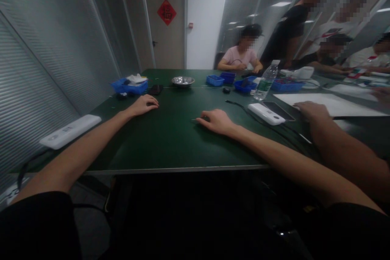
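Observation:
My left hand [143, 105] rests on the green table [170, 142], fingers loosely bent and nothing visible in them. A dark phone [156, 89] lies just beyond it. Nearer the middle, my right hand [215, 122] is closed low over the tabletop. A thin, light-coloured pin-like thing [193, 120] sticks out leftward from its fingertips; its exact kind is too small to make out. Beyond both hands stands a round metal bowl [183, 82], with something small inside that I cannot identify.
A blue tray with tissues [129, 85] stands far left, a white power bank-like device [70, 131] nearer. To the right are another white device [266, 114] with cables, a water bottle [267, 81], blue trays [215, 80] and a co-worker's arm [332, 130]. Other people sit and stand beyond.

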A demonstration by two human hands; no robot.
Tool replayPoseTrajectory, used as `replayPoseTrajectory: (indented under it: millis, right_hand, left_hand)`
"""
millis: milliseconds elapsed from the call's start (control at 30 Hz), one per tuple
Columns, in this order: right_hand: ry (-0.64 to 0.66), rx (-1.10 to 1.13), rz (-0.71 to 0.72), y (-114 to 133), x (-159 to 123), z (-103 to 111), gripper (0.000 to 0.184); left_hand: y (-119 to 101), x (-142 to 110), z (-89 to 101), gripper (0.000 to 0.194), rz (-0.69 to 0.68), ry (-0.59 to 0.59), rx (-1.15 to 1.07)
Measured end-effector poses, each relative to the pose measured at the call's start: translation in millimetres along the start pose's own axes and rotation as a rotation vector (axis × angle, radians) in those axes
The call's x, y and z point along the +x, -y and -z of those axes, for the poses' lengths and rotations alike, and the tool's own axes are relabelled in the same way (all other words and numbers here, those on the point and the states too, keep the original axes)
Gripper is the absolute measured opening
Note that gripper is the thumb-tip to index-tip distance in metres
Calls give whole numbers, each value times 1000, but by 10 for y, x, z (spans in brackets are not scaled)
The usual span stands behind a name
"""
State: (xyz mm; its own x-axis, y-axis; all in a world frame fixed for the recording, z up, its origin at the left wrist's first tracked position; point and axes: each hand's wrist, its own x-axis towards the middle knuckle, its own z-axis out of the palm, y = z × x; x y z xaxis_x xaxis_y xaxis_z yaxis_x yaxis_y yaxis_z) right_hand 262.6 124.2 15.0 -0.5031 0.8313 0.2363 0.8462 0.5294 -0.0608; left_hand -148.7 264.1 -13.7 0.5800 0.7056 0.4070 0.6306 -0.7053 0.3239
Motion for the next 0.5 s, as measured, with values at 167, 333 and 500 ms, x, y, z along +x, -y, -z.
replayPoseTrajectory:
  millis: [167,333,500]
  right_hand:
    - [-2,10,12,4,3,1,50]
    - [-3,-13,-1,-11,16,-25,50]
    - [0,3,7,-25,18,-27,51]
  left_hand:
    - [82,-41,84,32,6,-4,31]
    - [128,-39,130,28,36,13,59]
    - [94,-28,121,27,41,1,71]
